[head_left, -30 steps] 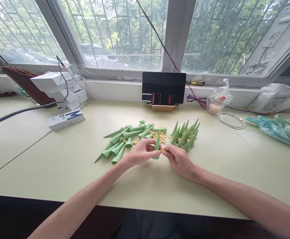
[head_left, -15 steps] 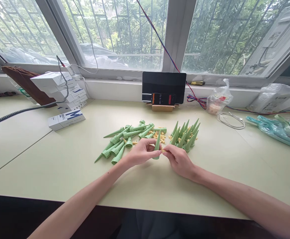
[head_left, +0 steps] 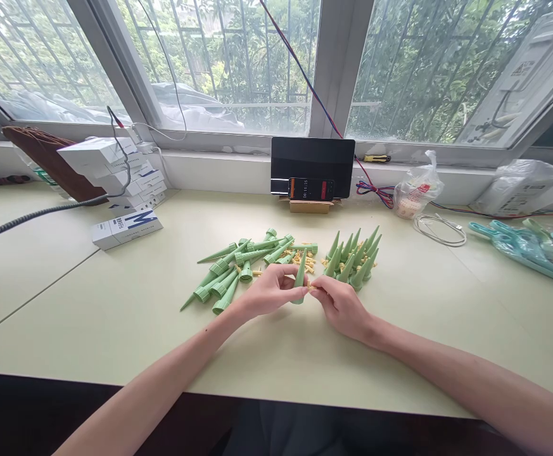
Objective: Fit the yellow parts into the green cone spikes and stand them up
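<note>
My left hand (head_left: pixel 273 290) is closed around a green watering spike (head_left: pixel 300 275), which stands tip up between thumb and fingers. From the right, my right hand (head_left: pixel 345 307) pinches a small yellow valve (head_left: pixel 310 287) against the spike's side, its fingertips almost meeting my left thumb. How deep the valve sits in the spike is hidden by the fingers. Loose green spikes (head_left: pixel 226 269) lie in a heap to the left, and small yellow valves (head_left: pixel 310 263) are scattered behind my left hand. Beyond my right hand, a cluster of upright spikes (head_left: pixel 352 256) carries yellow valves on the sides.
At the back a phone (head_left: pixel 311 189) leans on a black tablet (head_left: pixel 313 155). White boxes (head_left: pixel 127 228) stand at the left, with a coiled cord (head_left: pixel 43 211) crossing there. On the right are a plastic bag (head_left: pixel 417 190), a white cable (head_left: pixel 440 231) and wrapped turquoise items (head_left: pixel 526 247).
Both hands, the spike and the valve keep practically the same position. Only the digits on the phone screen differ.
</note>
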### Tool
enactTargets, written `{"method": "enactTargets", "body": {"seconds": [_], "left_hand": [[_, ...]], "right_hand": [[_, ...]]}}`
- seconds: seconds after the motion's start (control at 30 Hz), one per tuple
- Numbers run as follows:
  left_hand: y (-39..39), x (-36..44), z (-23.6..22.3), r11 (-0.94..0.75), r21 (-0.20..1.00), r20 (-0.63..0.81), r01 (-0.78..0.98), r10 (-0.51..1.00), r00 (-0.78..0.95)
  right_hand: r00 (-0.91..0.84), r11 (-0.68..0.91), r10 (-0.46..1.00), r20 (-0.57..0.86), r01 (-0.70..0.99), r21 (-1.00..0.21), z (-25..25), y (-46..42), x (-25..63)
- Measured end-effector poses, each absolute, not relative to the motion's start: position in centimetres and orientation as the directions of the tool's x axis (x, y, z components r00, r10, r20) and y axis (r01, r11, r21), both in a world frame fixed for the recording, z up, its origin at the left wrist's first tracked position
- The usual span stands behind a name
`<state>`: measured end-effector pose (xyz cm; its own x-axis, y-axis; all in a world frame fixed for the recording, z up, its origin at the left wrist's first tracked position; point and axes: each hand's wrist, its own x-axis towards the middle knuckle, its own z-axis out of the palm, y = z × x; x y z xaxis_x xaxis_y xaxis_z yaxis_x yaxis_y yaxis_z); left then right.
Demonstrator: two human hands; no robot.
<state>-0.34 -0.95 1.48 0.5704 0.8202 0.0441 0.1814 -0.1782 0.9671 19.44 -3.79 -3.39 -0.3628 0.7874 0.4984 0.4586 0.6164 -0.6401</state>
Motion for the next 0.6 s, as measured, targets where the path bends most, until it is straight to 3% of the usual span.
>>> {"method": "enactTargets", "body": {"seconds": [0.3, 0.5, 0.6], "left_hand": [[-0.8, -0.2, 0.6, -0.318, 0.901, 0.108, 0.296, 0.825, 0.555], [-1.0, 0.2, 0.1, -0.601, 0.662, 0.325, 0.447, 0.768, 0.551], [-1.2, 0.4, -0.5, -0.67, 0.593, 0.348, 0.446, 0.713, 0.608]], "right_hand": [[-0.318, 0.534, 0.845, 0.43, 0.463, -0.707, -2.7, -3.9, 19.3], [-0.229, 0.515, 0.856, 0.464, 0.47, -0.717, -2.9, -4.0, 19.4], [-0.205, 0.535, 0.84, 0.503, 0.471, -0.701, -2.9, -4.0, 19.5]]}}
